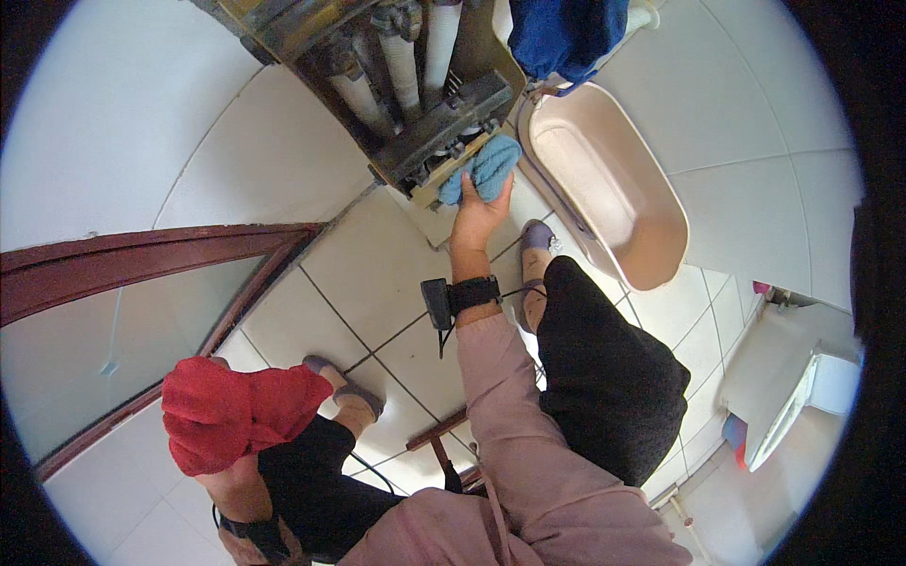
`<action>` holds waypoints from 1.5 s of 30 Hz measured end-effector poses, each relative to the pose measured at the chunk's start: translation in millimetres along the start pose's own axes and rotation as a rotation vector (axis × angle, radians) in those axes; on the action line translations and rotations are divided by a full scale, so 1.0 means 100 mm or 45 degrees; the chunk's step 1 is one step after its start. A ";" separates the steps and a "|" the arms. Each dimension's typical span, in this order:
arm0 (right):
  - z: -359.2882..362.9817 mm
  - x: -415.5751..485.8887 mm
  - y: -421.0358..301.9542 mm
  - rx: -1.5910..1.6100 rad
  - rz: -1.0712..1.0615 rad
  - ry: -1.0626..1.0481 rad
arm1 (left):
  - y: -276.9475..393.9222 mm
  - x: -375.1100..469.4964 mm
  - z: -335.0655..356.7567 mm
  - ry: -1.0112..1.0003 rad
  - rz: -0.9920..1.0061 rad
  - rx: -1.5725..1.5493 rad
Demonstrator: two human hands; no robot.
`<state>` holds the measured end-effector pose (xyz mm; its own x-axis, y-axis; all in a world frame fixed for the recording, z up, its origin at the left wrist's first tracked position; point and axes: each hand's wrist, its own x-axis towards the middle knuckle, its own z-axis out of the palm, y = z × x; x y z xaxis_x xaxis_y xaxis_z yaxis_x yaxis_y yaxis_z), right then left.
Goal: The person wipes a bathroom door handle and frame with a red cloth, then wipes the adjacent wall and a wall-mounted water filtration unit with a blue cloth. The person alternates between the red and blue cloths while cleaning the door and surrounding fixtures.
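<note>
My right hand (483, 211) grips a folded blue cloth (495, 166), its thumb across the near side. The cloth rests against the front edge of a wooden frame (453, 166) with a dark bar (453, 120) behind it. Inside the frame run several white ribbed hoses (403, 71). My left hand (232, 481) is beside my left knee, holding a bunched red cloth (212, 414). That cloth drapes over the hand and hides nearly all its fingers.
Right of the frame stands a beige plastic tub (601, 184), beneath hanging dark blue fabric (566, 35). A reddish-brown door frame (163, 262) with a glassy panel is at left. Between my feet, the floor tiles (361, 283) show dark joints. A white fixture (778, 361) is at far right.
</note>
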<state>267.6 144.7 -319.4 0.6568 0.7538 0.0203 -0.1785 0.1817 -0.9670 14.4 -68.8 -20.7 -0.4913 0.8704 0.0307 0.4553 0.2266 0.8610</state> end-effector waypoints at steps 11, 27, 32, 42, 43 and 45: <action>-0.48 0.03 0.43 0.264 0.518 0.307 | -0.08 0.02 -0.01 -0.067 -0.185 -0.756; -0.31 0.05 0.63 0.117 0.565 0.353 | 0.05 -0.02 0.08 -0.126 0.118 -0.188; -0.27 0.16 0.37 0.328 0.664 0.512 | -0.10 -0.04 -0.02 -0.035 -0.078 -0.251; -0.31 0.59 1.01 -0.143 0.635 0.156 | -0.24 -0.04 -0.11 -0.169 -0.153 -0.691; -0.33 0.59 1.00 -0.133 0.610 0.141 | -0.23 -0.03 -0.08 -0.187 -0.095 -0.594; -0.31 0.54 0.89 0.158 0.836 0.305 | -0.20 -0.05 -0.03 -0.210 0.050 -0.258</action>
<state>309.8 181.8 -412.7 0.5252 0.5751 -0.6272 -0.6657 -0.1815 -0.7238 5.2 -78.9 -36.5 -0.3407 0.9402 -0.0027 0.3058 0.1135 0.9453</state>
